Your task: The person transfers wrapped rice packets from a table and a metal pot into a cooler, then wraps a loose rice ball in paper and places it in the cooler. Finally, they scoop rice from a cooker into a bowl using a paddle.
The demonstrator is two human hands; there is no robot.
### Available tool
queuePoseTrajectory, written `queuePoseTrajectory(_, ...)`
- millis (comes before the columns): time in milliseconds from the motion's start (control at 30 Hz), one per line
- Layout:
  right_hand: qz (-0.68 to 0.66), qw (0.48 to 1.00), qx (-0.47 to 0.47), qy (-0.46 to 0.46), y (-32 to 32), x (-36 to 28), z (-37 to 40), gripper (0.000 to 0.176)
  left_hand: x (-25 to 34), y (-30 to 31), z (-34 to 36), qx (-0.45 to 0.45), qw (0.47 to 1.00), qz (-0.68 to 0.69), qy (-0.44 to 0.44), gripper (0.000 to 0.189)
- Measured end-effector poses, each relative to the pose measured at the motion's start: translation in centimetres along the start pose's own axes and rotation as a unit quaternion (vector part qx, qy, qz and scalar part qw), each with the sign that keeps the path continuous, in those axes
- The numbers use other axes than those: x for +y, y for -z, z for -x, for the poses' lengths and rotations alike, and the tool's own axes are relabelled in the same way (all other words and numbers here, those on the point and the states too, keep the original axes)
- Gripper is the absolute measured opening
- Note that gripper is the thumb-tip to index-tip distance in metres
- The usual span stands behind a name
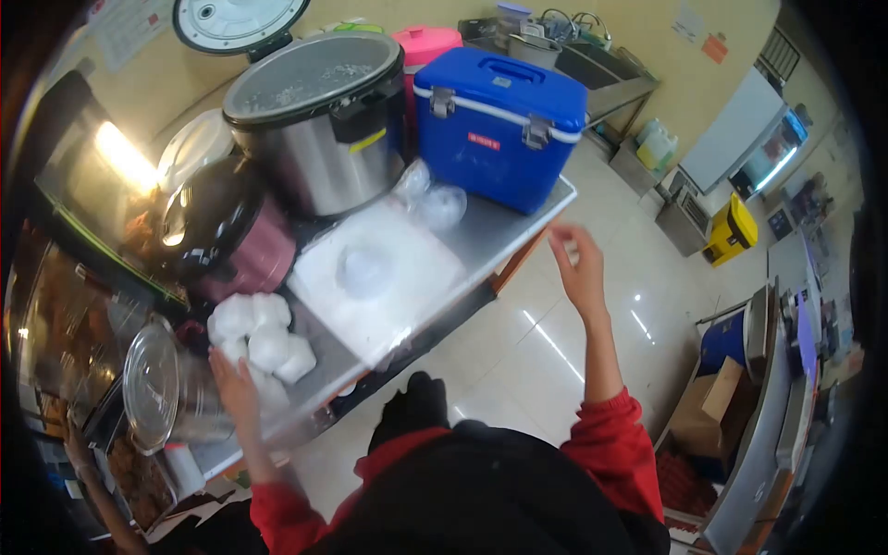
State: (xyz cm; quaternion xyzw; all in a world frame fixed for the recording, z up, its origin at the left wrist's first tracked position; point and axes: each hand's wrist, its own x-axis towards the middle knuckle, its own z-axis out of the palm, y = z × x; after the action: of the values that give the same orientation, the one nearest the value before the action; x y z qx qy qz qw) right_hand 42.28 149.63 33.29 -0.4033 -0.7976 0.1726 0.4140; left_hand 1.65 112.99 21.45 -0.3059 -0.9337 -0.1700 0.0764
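My left hand [237, 388] is against the near-left side of a pile of white rounded wrapped bundles [268, 344], fingers stretched out. The bundles rest on the metal table near its left end. My right hand [580, 268] hangs in the air past the table's right edge, fingers loosely bent with nothing visible in them. Between the hands, a stack of white sheets [407, 245] lies on the table, with a round whitish mound [364, 270] on top. Crumpled clear plastic bags [438, 205] sit at the stack's far corner.
Behind the sheets stand a large open rice cooker [324, 157], a pink pot with a dark lid [254, 250] and a blue cooler box [490, 139]. A glass lid [151, 384] leans at the left. Another person's hand [78, 442] is farther left, by a food tray [139, 481].
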Motion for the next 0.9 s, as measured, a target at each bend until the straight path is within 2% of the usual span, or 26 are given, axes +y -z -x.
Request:
queuePoseTrajectory(100, 0.138, 0.981, 0.077, 0.117, -0.6, -1.4, -11.5, 0.027, 0.1, 1.1, -0.2, -0.051, 0.999, 0.011, 0.016, 0.054)
queuePoseTrajectory(200, 0.256, 0.937, 0.063, 0.23, -1.2, 1.4, -18.6, 0.035, 0.5, 4.0, -1.3, -0.139, 0.988, 0.005, 0.067, 0.053)
queuePoseTrajectory(233, 0.256, 0.934, 0.043, 0.244, -1.6, 2.7, -19.6, 0.036, 1.3, 5.1, -2.0, -0.08, 0.994, -0.056, 0.039, 0.05)
queuePoseTrajectory(267, 0.256, 0.93, 0.024, 0.264, -1.9, 4.0, -20.3, 0.036, 2.5, 6.1, -2.8, -0.026, 0.998, -0.027, 0.056, 0.048)
queuePoseTrajectory(333, 0.3, 0.884, 0.058, 0.353, -2.1, 6.6, -21.2, 0.03, 10.3, 9.3, -5.2, 0.082, 0.991, 0.034, 0.095, 0.046)
queuePoseTrajectory(400, 0.306, 0.844, 0.078, 0.434, -1.8, 6.8, -22.1, 0.024, 17.3, 9.9, -7.4, 0.129, 0.987, 0.044, 0.082, 0.043)
queuePoseTrajectory(467, 0.303, 0.82, 0.093, 0.476, 1.1, 6.4, -26.0, 0.02, 23.2, 8.8, -9.7, 0.145, 0.986, 0.071, 0.033, 0.041)
queuePoseTrajectory(500, 0.364, 0.81, 0.117, 0.445, 2.6, 6.2, -28.9, 0.02, 25.7, 7.8, -11.0, 0.145, 0.984, 0.099, -0.003, 0.04)
queuePoseTrajectory(600, 0.173, 0.904, 0.217, 0.325, 5.6, 8.1, -41.7, 0.022, 33.8, 5.0, -14.0, 0.161, 0.966, 0.176, -0.102, 0.03)
queuePoseTrajectory(667, 0.236, 0.94, 0.183, 0.166, 6.5, 10.4, -49.4, 0.028, 38.7, 3.3, -15.4, 0.126, 0.947, 0.218, -0.199, 0.025)
queuePoseTrajectory(767, 0.306, 0.937, 0.148, 0.081, 5.2, 15.7, -55.2, 0.032, 46.3, 2.3, -18.7, 0.07, 0.905, 0.295, -0.299, 0.033)
queuePoseTrajectory(867, 0.277, 0.935, 0.197, 0.099, 2.3, 19.7, -54.8, 0.032, 50.3, -0.1, -21.0, 0.023, 0.88, 0.306, -0.362, 0.036)
queuePoseTrajectory(900, 0.276, 0.932, 0.195, 0.133, 2.5, 20.2, -54.9, 0.035, 51.2, -0.7, -21.6, -0.013, 0.885, 0.31, -0.347, 0.035)
